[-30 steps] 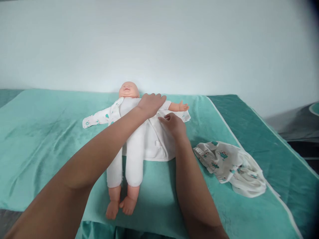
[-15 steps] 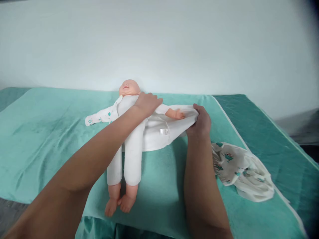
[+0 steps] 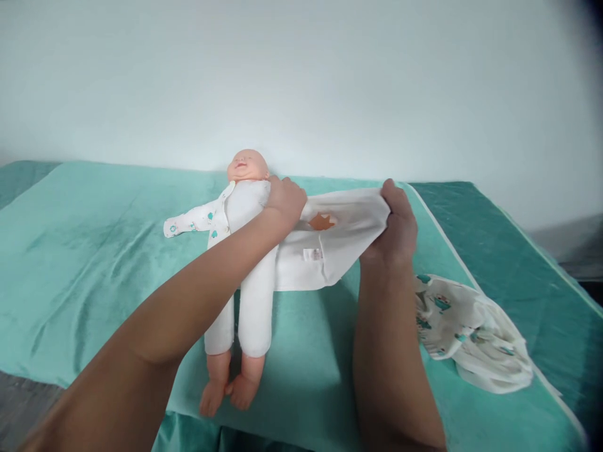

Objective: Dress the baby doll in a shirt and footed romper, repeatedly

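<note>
Clamping the jacket (image 3: pixel 351 235) by its edge, the right hand (image 3: pixel 400 220) stretches it beside the doll (image 3: pixel 257 307); the left hand (image 3: pixel 287 199) touches the doll's shoulder, its grip unclear.

My green cloth (image 3: pixel 108 270), with things on top
A doll (image 3: pixel 257 301) lies on its back here, part of a white shirt (image 3: pixel 292 273) beside it. Crumpled clothes (image 3: pixel 471 333) with green pictures lie to my right.
</note>
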Motion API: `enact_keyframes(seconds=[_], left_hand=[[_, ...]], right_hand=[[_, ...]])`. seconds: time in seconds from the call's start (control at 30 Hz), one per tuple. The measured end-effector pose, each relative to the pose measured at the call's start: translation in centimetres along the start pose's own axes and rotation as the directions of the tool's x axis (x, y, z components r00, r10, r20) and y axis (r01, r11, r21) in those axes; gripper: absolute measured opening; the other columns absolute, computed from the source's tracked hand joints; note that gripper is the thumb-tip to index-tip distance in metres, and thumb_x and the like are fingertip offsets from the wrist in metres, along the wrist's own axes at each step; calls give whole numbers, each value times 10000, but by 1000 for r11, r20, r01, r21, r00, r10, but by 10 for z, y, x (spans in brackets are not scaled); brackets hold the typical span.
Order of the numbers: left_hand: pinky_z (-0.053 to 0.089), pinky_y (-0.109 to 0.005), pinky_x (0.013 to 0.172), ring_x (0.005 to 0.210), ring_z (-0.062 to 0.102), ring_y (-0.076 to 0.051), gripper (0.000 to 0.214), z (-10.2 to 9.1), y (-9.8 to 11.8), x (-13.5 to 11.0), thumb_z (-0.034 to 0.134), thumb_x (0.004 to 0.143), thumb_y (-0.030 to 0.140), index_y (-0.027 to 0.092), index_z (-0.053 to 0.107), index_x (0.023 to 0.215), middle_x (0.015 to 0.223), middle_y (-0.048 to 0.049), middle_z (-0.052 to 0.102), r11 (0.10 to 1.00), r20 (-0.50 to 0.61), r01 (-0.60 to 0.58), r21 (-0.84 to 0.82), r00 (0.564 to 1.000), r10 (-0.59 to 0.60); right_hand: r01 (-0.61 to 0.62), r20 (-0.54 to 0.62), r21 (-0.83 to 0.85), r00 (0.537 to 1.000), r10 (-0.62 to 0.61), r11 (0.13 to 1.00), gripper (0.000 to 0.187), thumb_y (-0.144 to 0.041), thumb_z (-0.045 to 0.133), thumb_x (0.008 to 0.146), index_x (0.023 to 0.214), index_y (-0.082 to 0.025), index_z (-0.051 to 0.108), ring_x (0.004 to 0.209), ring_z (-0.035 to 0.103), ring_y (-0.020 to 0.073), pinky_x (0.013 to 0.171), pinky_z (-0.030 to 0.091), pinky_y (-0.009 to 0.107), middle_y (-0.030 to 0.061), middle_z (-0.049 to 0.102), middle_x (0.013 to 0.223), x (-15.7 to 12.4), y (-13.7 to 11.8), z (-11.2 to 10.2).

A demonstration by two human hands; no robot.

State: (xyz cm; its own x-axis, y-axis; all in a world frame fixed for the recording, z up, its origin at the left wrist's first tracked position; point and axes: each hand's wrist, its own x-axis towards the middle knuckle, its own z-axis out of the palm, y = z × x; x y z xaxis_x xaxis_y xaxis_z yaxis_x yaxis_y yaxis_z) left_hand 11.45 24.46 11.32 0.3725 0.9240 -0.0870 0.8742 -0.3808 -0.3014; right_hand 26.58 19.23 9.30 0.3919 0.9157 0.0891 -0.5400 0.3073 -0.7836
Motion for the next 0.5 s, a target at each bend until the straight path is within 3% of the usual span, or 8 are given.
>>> enact_keyframes(seconds=[0.17, 0.27, 0.4, 0.5], left_hand=[[414, -489, 1064, 1265, 570, -318, 466, 9, -5, 3, 600, 849, 114, 169, 609, 1311, 1341, -181, 621, 975, -61, 45, -218, 996, -60], [465, -418, 970, 1159, 635, -289, 326, 8, -15, 3, 588, 852, 173, 188, 652, 1171, 1269, -142, 661, 924, -67, -14, -381, 998, -12], [489, -319, 758, 880, 666, -206, 127, 1, -40, -4, 579, 795, 184, 192, 648, 902, 981, -50, 733, 713, -213, -218, -666, 972, 98], [492, -315, 778, 849, 648, -182, 151, 1, -64, -12, 515, 735, 111, 188, 625, 803, 889, -32, 720, 620, -354, -254, -742, 934, -41]], right_hand=[[-135, 125, -264, 977, 172, 955, 336, -438, 633, 861, 695, -269, 394, 580, 403, 138, 611, 464, 316, -48, 350, 678, -24, 6, 26], [-157, 219, -323, 947, 235, 933, 259, -456, 682, 815, 821, -264, 509, 631, 486, 138, 609, 473, 290, -40, 480, 721, -36, 13, 39], [-171, 382, -355, 871, 310, 919, 327, -389, 754, 767, 1018, -264, 585, 728, 579, 124, 627, 496, 252, -23, 624, 921, -49, 16, 47], [-134, 465, -437, 813, 351, 889, 412, -302, 775, 749, 1119, -281, 597, 771, 590, 103, 652, 503, 239, -21, 610, 1067, -58, 12, 52]])
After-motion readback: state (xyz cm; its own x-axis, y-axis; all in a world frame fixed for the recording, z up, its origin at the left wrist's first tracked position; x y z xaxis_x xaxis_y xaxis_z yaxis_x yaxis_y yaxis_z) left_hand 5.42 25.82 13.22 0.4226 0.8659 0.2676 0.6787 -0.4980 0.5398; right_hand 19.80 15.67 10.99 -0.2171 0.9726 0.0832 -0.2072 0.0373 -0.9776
